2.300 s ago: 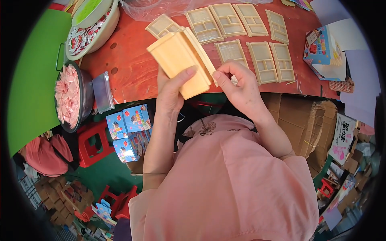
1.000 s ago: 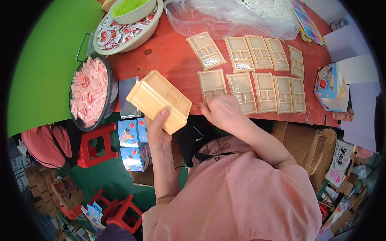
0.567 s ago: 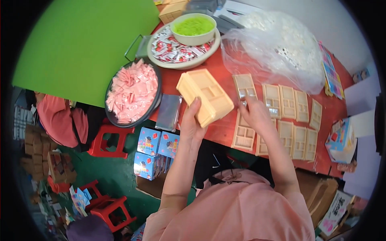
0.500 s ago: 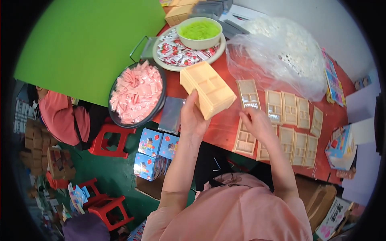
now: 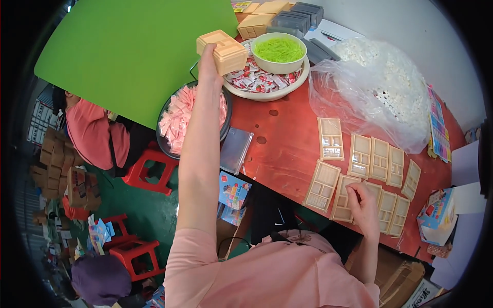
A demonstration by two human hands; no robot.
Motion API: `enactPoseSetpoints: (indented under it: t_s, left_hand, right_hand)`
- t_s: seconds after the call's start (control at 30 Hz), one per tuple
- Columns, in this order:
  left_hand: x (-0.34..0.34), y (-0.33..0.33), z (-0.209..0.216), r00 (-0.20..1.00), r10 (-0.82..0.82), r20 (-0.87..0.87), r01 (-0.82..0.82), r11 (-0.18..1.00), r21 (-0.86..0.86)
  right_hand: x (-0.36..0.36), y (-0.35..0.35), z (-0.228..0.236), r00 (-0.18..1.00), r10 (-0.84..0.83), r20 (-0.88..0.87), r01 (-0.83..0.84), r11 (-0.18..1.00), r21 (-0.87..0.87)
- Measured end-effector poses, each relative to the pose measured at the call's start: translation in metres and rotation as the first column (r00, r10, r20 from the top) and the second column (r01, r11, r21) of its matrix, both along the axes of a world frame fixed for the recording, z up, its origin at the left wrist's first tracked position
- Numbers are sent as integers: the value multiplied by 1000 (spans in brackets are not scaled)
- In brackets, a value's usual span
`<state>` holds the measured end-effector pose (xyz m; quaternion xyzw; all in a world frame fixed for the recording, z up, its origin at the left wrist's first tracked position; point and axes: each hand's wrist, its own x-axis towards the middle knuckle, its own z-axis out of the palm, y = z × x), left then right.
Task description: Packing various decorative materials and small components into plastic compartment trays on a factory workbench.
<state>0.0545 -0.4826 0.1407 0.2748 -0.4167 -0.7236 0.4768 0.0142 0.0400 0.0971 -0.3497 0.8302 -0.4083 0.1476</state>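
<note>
At the far left of the table my left hand (image 5: 207,65) grips a stack of cream compartment trays (image 5: 228,53), held up beside the bowl of green shreds (image 5: 279,51). Closed at the fingertips, my right hand (image 5: 363,206) hovers over the near row of trays, by a cream compartment tray (image 5: 341,199). Anything in its pinch is hidden. Several more such trays lie in two rows on the red table; one, a divided tray (image 5: 331,139), sits at the left of the far row, and a slanted tray (image 5: 412,179) at the right end.
Under the green bowl is a pale basin (image 5: 259,95) of small printed sachets. A dark basin (image 5: 227,120) holds pink packets. A clear plastic bag (image 5: 328,84) of white pieces lies at the back right. A grey transparent case (image 5: 236,150) rests near the table's left edge.
My left hand has carried the tray stack away, up and to the left. My right hand has moved right and nearer, over the near row. The view has shifted somewhat.
</note>
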Motion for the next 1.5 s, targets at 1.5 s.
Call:
enactPoseSetpoints:
  t_s: [1.5]
  left_hand:
    - [127,317,118,203,-694,-691,471,688,-553]
  right_hand:
    - [-117,-274,6,747,48,-663,-249,945,-212]
